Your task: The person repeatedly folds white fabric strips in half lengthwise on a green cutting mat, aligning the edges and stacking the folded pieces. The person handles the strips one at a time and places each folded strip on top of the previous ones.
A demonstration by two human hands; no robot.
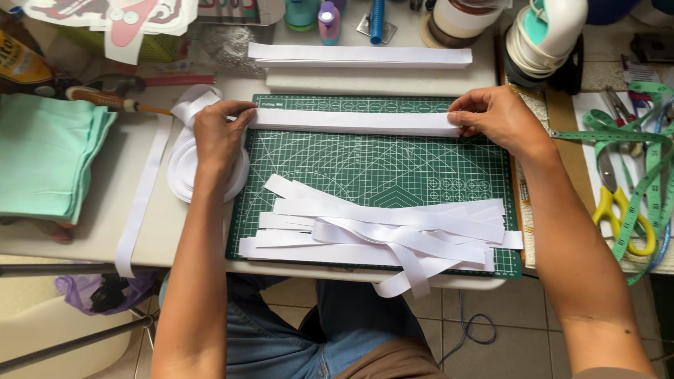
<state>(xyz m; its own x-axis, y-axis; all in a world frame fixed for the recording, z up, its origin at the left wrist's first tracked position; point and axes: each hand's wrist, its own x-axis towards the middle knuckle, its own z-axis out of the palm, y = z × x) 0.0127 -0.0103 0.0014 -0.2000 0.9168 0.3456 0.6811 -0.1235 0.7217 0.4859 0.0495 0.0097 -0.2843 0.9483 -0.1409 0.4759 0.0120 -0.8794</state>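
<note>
While both hands pull it taut across the top of the green cutting mat (393, 165), a white elastic strip (354, 122) lies flat along the grid lines, prob. to keep it straight. Left hand (216, 133) pinches one end, fingers pressed together; right hand (491, 118) pinches the other. Cut strips (382, 235) pile near the mat's front edge, w/ bare mat between. A roll of band (184, 165) sits just left; yellow scissors (621, 210) lie well apart, right.

Left hand (217, 133) and right hand (495, 119) pinch opposite ends of a white strip (354, 122), stretched flat between the fingers over the green cutting mat (372, 165). Loose cut strips (382, 235) lie below; yellow-handled scissors (621, 203) sit right of the right fingers.
</note>
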